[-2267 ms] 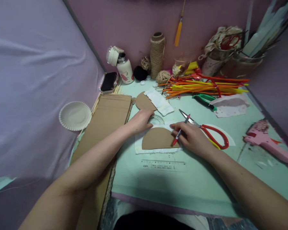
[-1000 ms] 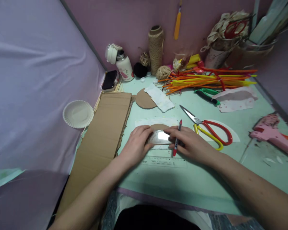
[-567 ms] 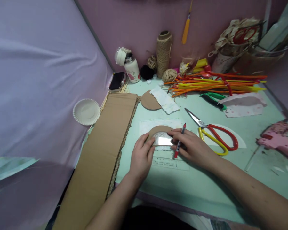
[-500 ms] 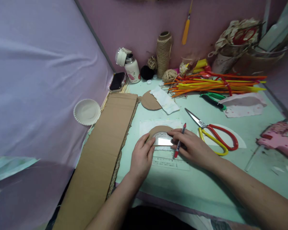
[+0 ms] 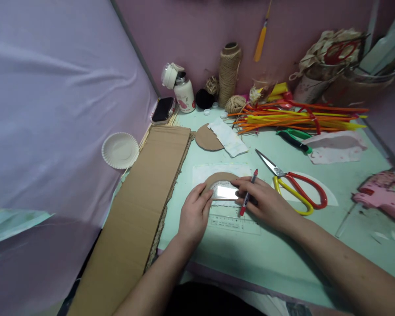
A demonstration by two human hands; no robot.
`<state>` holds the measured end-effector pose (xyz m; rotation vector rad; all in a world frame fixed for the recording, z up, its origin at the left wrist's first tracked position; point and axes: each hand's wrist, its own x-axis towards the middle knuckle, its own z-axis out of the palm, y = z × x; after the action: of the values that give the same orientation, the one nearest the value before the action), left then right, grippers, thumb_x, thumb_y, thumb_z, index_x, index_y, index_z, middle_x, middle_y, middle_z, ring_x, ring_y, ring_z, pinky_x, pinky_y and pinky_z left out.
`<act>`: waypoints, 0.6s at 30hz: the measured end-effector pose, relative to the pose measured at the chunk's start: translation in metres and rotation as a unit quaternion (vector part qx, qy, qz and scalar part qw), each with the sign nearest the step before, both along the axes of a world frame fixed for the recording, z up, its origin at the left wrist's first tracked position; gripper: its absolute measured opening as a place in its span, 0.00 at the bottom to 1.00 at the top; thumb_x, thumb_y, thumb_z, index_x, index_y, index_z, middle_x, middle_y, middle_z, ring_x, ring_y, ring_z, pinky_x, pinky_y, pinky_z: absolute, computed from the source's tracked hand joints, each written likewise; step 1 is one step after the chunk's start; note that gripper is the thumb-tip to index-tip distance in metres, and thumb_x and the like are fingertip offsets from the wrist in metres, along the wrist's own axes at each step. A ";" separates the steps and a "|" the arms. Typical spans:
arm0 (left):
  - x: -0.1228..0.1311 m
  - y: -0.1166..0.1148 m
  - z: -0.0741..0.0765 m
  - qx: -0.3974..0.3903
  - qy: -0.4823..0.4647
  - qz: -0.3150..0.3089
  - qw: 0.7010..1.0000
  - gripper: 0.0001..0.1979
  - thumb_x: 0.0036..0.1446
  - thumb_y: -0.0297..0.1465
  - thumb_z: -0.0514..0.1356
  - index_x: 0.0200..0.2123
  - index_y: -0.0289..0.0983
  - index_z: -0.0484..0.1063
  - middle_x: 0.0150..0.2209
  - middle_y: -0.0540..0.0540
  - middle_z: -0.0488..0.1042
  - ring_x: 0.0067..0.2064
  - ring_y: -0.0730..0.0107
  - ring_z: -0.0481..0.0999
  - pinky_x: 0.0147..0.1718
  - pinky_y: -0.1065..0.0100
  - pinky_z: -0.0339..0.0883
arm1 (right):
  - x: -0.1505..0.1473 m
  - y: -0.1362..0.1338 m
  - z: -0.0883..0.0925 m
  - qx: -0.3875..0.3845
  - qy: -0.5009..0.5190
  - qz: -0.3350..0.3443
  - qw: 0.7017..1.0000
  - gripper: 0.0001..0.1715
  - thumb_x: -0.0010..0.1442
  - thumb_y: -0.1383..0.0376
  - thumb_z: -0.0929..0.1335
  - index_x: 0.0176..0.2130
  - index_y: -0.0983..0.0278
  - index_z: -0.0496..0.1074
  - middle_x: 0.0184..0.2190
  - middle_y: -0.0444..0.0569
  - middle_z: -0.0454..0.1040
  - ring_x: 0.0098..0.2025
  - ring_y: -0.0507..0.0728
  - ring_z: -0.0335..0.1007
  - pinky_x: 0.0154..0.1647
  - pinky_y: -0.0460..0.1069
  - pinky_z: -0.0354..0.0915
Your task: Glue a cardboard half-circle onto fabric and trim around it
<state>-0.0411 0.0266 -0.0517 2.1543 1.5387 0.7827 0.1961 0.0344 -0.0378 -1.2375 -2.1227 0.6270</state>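
Note:
A clear protractor [image 5: 224,192] lies against a half-round piece of brown cardboard [image 5: 221,176], their straight edges towards me. My left hand [image 5: 194,215] is closed on the left end of both, thumb over the protractor. My right hand [image 5: 268,199] presses fingertips on the protractor's right end. A red pen [image 5: 246,202] is held between the right hand's fingers, slanting upward. Beneath the cardboard is a white paper sheet [image 5: 199,172]. Just below lies a clear ruler [image 5: 230,225]. Scissors [image 5: 291,182] with one red and one yellow handle rest right of my right hand.
A long cardboard strip [image 5: 128,215] runs along the left. Behind are a cardboard disc [image 5: 208,139], bottle [image 5: 184,94], phone [image 5: 163,109], twine spool [image 5: 229,74] and orange and yellow sticks [image 5: 283,118]. Green-handled pliers [image 5: 294,138] and a pink glue gun [image 5: 378,195] lie rightward.
The camera view has shifted slightly. Both hands keep nearly the same hold on the protractor and cardboard, and the pen stays in the right hand.

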 end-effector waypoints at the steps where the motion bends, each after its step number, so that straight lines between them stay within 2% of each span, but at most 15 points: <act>1: 0.000 0.000 0.000 0.003 0.000 -0.002 1.000 0.14 0.64 0.27 0.56 0.50 0.42 0.77 0.59 0.42 0.73 0.60 0.59 0.72 0.60 0.53 0.68 | 0.000 0.000 0.000 -0.002 -0.002 0.001 1.000 0.07 0.63 0.69 0.65 0.41 0.58 0.70 0.51 0.54 0.77 0.56 0.65 0.70 0.50 0.62 0.72; 5: 0.000 0.001 -0.001 0.012 0.005 -0.007 1.000 0.13 0.65 0.28 0.56 0.49 0.39 0.77 0.59 0.40 0.73 0.60 0.58 0.73 0.60 0.53 0.69 | 0.000 0.001 0.000 -0.006 -0.010 0.004 1.000 0.06 0.64 0.69 0.64 0.41 0.59 0.68 0.50 0.54 0.76 0.56 0.65 0.69 0.50 0.62 0.71; 12: 0.000 0.001 -0.002 0.013 0.009 -0.001 1.000 0.13 0.65 0.29 0.56 0.49 0.42 0.78 0.59 0.42 0.73 0.60 0.60 0.73 0.61 0.54 0.68 | 0.000 0.000 -0.001 -0.018 -0.007 -0.009 1.000 0.07 0.61 0.71 0.66 0.37 0.58 0.67 0.51 0.52 0.76 0.55 0.65 0.69 0.51 0.62 0.70; 18: 0.000 0.001 -0.001 0.010 0.008 0.002 1.000 0.13 0.65 0.29 0.56 0.49 0.42 0.78 0.59 0.43 0.73 0.59 0.61 0.74 0.60 0.56 0.69 | 0.000 0.000 0.000 -0.026 -0.002 -0.010 1.000 0.09 0.61 0.71 0.66 0.42 0.59 0.69 0.47 0.54 0.77 0.53 0.65 0.71 0.48 0.61 0.70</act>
<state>-0.0406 0.0274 -0.0528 2.1784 1.5489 0.7877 0.1957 0.0345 -0.0382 -1.2873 -2.1080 0.6751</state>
